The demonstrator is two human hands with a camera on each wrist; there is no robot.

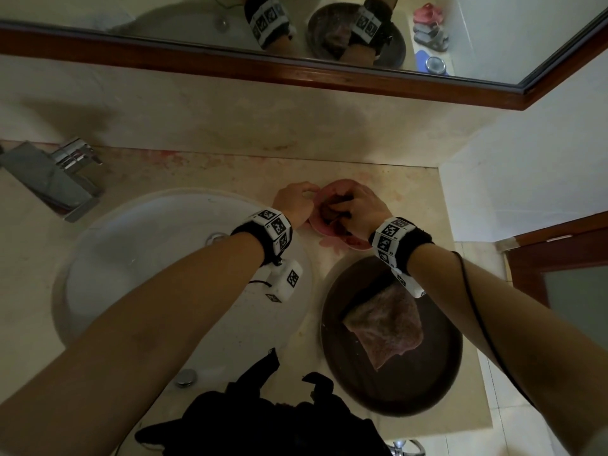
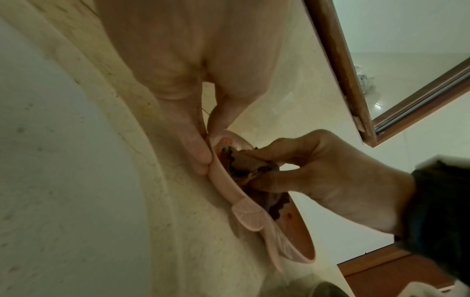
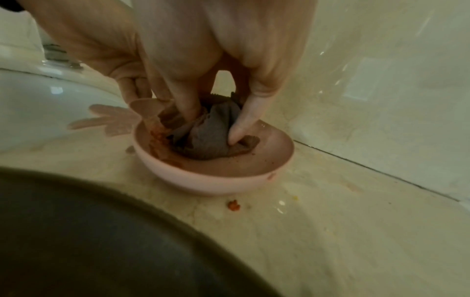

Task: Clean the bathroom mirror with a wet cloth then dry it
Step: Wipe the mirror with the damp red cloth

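Here, in the head view, the right hand [image 1: 360, 209] bunches a brown cloth [image 1: 332, 213] down into a small pink bowl [image 1: 316, 227] on the beige stone desk [image 1: 210, 172], likely to soak it, while the left hand [image 1: 294, 200] steadies the rim. A second, dry-looking cloth [image 1: 385, 327] waits on a dark round tray [image 1: 391, 396]; the wood-framed mirror [image 1: 493, 44] hangs above, not yet wiped.

From the left wrist, thumb and finger pinch the bowl's smooth rim [image 2: 221, 176].

From the right wrist, curled fingers [image 3: 244, 120] clutch the limp, crumpled cloth inside the bowl, whose matte inner wall carries orange specks.
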